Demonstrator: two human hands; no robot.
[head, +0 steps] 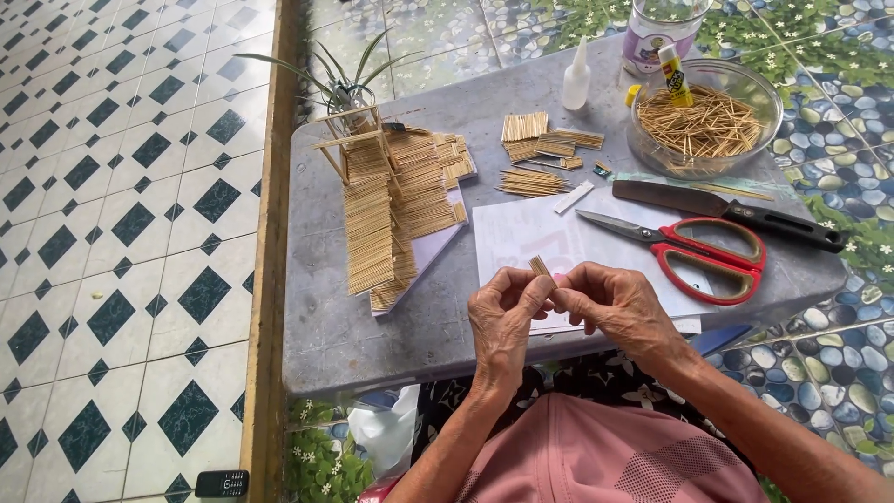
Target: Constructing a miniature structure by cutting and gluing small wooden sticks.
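My left hand and my right hand meet over the near edge of a grey table. Together their fingertips pinch a small bundle of short wooden sticks, which pokes up between them. Under the hands lies a white sheet of paper. To the left stands a model built of glued stick panels, leaning across a white board.
Red-handled scissors and a black-handled knife lie right of the paper. A glass bowl of sticks holds a glue stick. Loose stick bundles, a white glue bottle and a jar sit at the back. A phone lies on the tiled floor.
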